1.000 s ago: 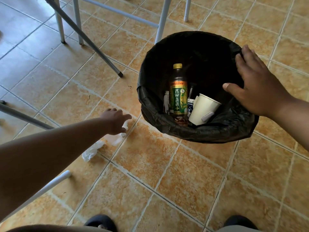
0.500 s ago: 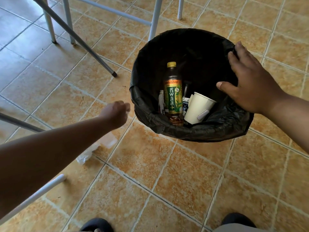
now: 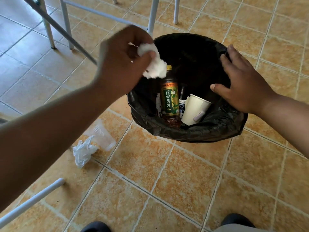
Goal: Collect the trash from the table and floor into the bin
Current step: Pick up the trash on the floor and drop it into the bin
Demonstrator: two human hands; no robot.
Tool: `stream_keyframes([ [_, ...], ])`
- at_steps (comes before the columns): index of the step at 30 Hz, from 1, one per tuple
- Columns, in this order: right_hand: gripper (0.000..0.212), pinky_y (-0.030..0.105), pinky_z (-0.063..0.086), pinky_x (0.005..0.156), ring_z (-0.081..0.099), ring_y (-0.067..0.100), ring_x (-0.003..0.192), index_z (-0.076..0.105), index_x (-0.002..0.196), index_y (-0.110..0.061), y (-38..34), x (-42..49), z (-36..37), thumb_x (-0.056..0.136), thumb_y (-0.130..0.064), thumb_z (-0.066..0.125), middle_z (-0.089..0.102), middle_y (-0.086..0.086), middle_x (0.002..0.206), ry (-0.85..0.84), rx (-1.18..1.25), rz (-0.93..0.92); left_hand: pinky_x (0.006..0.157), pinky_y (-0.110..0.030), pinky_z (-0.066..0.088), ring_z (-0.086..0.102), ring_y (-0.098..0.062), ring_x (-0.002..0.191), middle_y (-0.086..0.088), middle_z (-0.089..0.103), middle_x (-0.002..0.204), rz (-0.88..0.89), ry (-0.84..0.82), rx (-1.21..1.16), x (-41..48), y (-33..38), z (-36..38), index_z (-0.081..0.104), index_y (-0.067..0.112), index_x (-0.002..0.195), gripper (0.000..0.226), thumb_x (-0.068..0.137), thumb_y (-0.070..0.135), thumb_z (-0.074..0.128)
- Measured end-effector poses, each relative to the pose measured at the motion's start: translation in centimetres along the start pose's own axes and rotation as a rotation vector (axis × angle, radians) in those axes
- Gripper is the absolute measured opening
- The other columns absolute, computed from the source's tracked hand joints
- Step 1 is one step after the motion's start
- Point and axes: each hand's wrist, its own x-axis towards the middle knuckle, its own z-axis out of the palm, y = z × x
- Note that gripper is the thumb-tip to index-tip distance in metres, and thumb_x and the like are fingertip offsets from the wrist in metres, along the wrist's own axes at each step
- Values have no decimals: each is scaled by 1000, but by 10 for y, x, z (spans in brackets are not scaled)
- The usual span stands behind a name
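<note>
A bin with a black liner stands on the tiled floor. Inside it are a green-labelled tea bottle, a white paper cup and some small wrappers. My left hand is raised at the bin's left rim, shut on a crumpled white tissue that hangs over the opening. My right hand rests flat on the bin's right rim, fingers spread. On the floor left of the bin lie a clear plastic cup and a crumpled white plastic wrapper.
White metal table and chair legs stand behind the bin, with a slanted leg at the upper left. A white tube crosses the lower left. My shoes show at the bottom edge.
My left hand rose from the floor beside the bin up to its left rim, now holding a white tissue. The right hand stayed on the rim.
</note>
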Motion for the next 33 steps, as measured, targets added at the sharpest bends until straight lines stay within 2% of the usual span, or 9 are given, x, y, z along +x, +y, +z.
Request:
stream_keyframes([
  [3,85,43,9,126,-5,22,156,9,161,-14,1,0,0,98,-44,57,-8,4,169,0,-5,-1,75,-14,50,65,-2,84,8,72,97,94,-244,270,-12,-1,11,72,22,98,18,81,28,74],
  [7,85,42,9,125,-5,21,156,8,162,-14,2,0,0,98,-45,56,-9,4,169,-3,-14,-3,91,-35,48,60,-20,107,0,69,109,92,-417,450,-20,-15,14,72,22,112,32,81,29,77],
  [10,86,42,9,125,-4,22,156,9,161,-13,1,0,1,98,-45,57,-8,5,169,2,-16,-7,105,-43,43,52,-25,129,-5,65,125,92,-388,490,-22,-20,13,68,20,122,40,85,36,71],
  [13,86,40,8,124,-4,23,156,9,161,-12,1,1,1,98,-45,57,-8,5,169,6,-23,-8,122,-43,23,32,-25,147,-7,54,145,90,-388,524,-23,-23,13,58,15,137,53,92,42,62],
  [16,86,41,8,124,-4,23,156,9,161,-12,0,1,1,98,-45,56,-7,6,169,6,-26,-10,124,-38,12,23,-23,152,-8,44,154,61,-402,519,-25,-25,13,47,12,147,60,97,44,55],
  [23,86,42,9,125,-4,22,156,8,161,-13,1,0,1,98,-45,56,-8,4,170,-1,-30,-11,105,-21,40,54,-23,127,-17,59,134,177,-76,371,-34,-61,-13,59,-1,131,41,101,26,50],
  [26,86,43,10,125,-4,23,156,8,161,-12,2,1,2,98,-45,56,-7,5,170,2,-38,-17,92,-16,41,62,-24,111,-18,66,121,11,-102,434,-45,-103,-35,62,3,125,40,102,33,49],
  [29,87,43,9,124,-3,23,156,8,161,-11,3,2,2,97,-46,56,-7,6,169,5,-43,-18,85,-33,50,65,-24,99,-14,68,115,-276,-349,670,-67,-148,-53,60,11,124,47,95,47,56],
  [33,87,41,9,123,-4,22,156,8,161,-12,5,3,3,97,-47,56,-8,4,170,3,-45,-13,84,-42,57,64,-24,96,-11,68,112,-615,-657,858,-95,-182,-72,60,11,123,54,88,52,67],
])
